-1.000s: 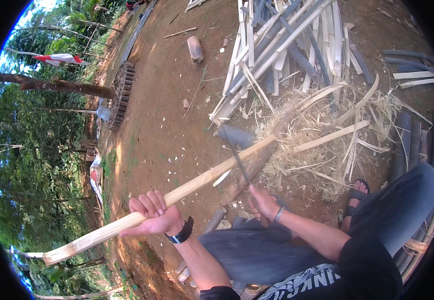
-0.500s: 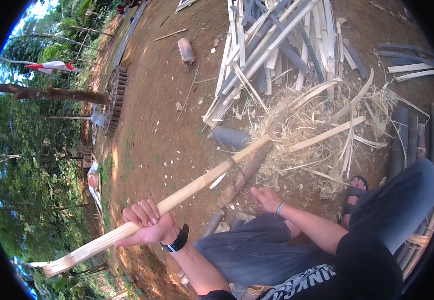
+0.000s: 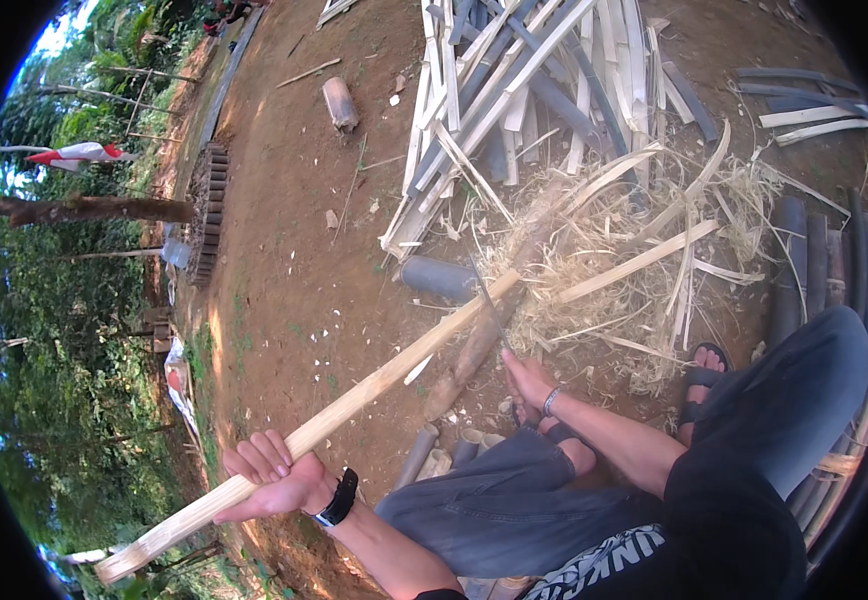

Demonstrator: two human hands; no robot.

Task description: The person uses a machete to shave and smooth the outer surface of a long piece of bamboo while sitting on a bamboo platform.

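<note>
A long pale bamboo strip (image 3: 384,378) runs from the lower left to the middle. My left hand (image 3: 276,478), with a black wristband, is closed around it toward the near end. Its far end lies over a brown log (image 3: 454,384) on the ground. In my right hand (image 3: 530,382) is the handle of a long thin knife (image 3: 499,325), mostly covered by the fingers. The dark blade crosses the strip near its far end. Curly shavings (image 3: 594,300) are heaped around the log, with another split strip (image 3: 639,262) on top.
Split bamboo strips (image 3: 544,90) are piled beyond the shavings. A dark bamboo piece (image 3: 439,278) lies left of the log. More bamboo poles (image 3: 789,270) stand close by my right knee (image 3: 804,400). A short bamboo section (image 3: 340,104) lies farther off on the dirt.
The knife blade has moved up along the strip toward its far end and shows more plainly. My left hand still grips the strip. The whole view has shifted slightly.
</note>
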